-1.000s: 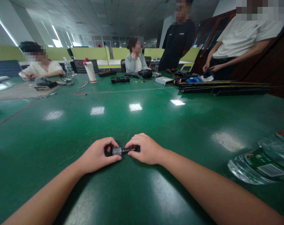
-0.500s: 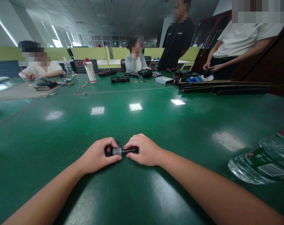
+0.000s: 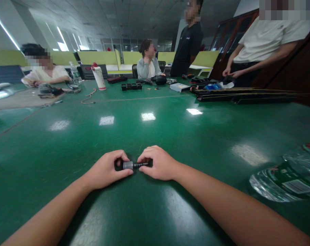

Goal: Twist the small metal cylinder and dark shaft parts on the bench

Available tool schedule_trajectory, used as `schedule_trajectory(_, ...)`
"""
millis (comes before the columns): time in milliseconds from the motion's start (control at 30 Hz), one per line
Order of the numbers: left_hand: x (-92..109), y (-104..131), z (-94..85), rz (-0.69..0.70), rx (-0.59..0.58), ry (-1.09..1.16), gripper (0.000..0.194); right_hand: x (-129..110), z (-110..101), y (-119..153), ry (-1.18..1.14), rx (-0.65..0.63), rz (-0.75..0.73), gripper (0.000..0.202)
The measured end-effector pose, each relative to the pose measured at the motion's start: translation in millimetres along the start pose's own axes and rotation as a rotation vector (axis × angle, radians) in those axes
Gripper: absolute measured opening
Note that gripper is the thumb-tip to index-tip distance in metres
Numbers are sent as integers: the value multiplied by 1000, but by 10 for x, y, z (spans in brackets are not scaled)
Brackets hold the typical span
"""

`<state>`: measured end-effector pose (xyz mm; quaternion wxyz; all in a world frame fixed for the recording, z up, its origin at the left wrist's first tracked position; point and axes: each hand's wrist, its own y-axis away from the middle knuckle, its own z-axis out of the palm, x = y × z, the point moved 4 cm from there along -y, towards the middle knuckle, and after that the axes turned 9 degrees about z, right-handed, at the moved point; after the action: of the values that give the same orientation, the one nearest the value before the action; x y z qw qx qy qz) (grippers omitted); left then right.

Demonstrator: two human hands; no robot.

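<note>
A small grey metal cylinder with a dark ridged shaft (image 3: 128,165) lies level just above or on the green table, pointing right. My left hand (image 3: 106,169) is closed round its grey end, thumb below and fingers above. At the other end, my right hand (image 3: 158,164) has its thumb and fingertips closed about the thin shaft. The shaft's tip shows inside the curl of that hand. My left fingers partly hide the cylinder's left end, so its shape there is unclear.
On the right lies a large clear plastic bottle (image 3: 285,181) with a green label. Farther back are a white tumbler (image 3: 98,78), a cord (image 3: 88,97), a black slotted block (image 3: 131,86), a silver box (image 3: 179,87) and long black rails (image 3: 247,95). Several people sit or stand beyond.
My right hand has shifted slightly to the right along the shaft, baring a little more of it. My left hand and the cylinder stay nearly still.
</note>
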<state>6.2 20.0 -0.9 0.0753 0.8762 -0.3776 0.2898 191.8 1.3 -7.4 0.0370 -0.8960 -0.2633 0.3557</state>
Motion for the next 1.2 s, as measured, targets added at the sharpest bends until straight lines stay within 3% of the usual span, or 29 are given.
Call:
schedule_trajectory(900,3,1,0,-5,4,-4,29,88,-82,14,50,25,45,9)
schedule_trajectory(1200,-5,-6,-2,-4,9,-10,32,286,-189,-19,-36,-27,110,7)
